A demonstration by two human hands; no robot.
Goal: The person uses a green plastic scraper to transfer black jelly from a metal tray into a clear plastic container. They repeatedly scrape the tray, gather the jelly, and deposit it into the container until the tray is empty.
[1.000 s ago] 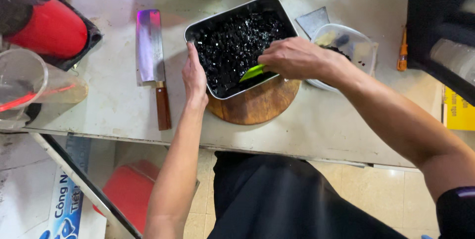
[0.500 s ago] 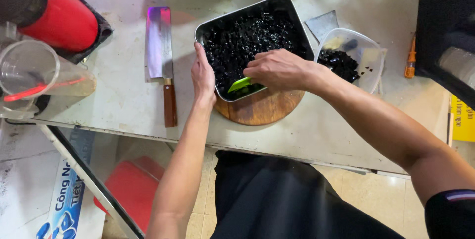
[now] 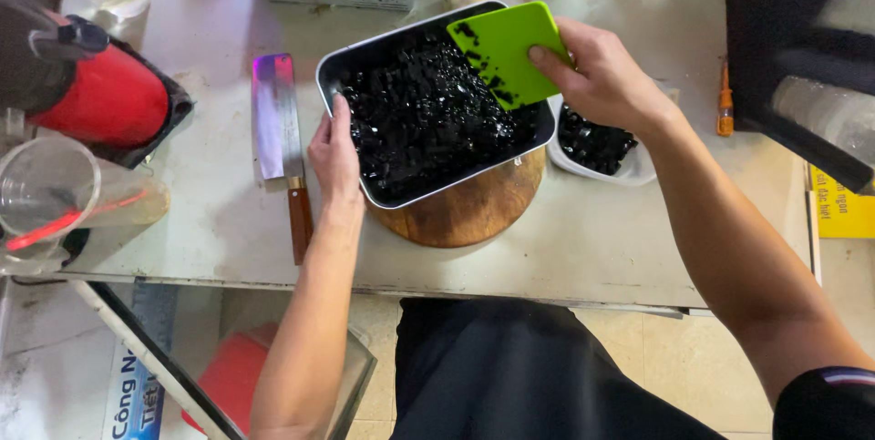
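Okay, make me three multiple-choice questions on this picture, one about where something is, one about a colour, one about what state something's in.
1. Where does the cleaver lie?
A. left of the tray
B. inside the tray
C. on the round board

2. What colour is the scraper in the right hand?
A. red
B. green
C. white

3. How is the left hand placed?
A. gripping the cleaver
B. lifted in the air
C. resting against the tray's rim

Answers: 1 A, the cleaver lies flat on the table beside the metal tray. 2 B, its blade is bright green with black bits on it. 3 C, its fingers lie along the tray's left edge.
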